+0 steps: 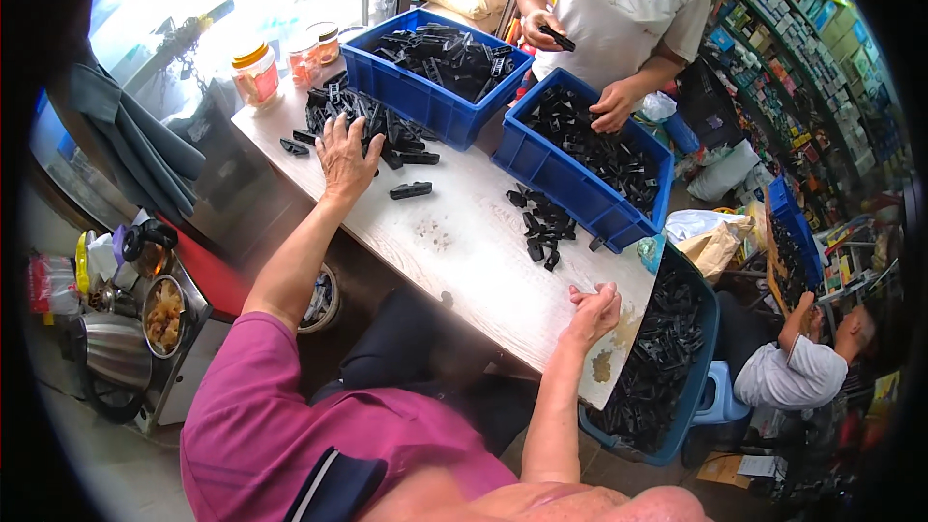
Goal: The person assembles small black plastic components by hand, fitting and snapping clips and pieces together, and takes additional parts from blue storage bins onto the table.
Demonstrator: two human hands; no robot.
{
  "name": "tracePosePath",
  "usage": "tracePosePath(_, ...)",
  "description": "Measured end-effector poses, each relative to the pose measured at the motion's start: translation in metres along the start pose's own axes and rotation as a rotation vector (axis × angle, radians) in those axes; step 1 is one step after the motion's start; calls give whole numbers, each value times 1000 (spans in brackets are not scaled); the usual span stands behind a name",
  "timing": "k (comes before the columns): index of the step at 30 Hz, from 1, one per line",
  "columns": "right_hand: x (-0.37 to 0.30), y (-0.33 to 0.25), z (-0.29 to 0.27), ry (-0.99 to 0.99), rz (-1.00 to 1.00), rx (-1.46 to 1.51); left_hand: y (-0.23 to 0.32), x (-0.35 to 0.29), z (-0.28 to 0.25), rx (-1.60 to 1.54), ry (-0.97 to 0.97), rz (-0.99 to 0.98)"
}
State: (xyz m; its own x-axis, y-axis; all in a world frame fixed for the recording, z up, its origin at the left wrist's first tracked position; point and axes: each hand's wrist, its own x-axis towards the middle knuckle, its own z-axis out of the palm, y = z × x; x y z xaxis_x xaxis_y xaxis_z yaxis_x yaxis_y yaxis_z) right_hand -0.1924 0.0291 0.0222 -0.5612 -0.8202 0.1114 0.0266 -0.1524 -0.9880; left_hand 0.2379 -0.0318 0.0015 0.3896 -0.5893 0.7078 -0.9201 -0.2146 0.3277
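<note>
My left hand reaches over a pile of black plastic parts at the far left of the table. Its fingers are spread and touch the near side of the pile; no part is gripped in them. One long black part lies apart, just right of that hand. Over the table's right end is my right hand, its fingers curled together with no part showing in them. Beyond it, a smaller heap of black clip-like pieces rests on the pale tabletop.
Two blue crates of black parts stand along the far edge. A person behind them holds a black part. A teal tub of parts sits below the right edge. Jars stand far left. Another person sits at right.
</note>
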Motion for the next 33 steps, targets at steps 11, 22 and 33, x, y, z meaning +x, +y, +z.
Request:
tracePosePath(11, -3, 7, -5, -35, -24, 34, -4, -2, -4, -19, 46, 33)
tracePosePath(22, 2, 3, 0, -42, -34, 24, 115, 2, -56, -647, 56, 367)
tracePosePath(33, -4, 4, -4, -56, -10, 42, 265, 82, 14, -490, -375, 596)
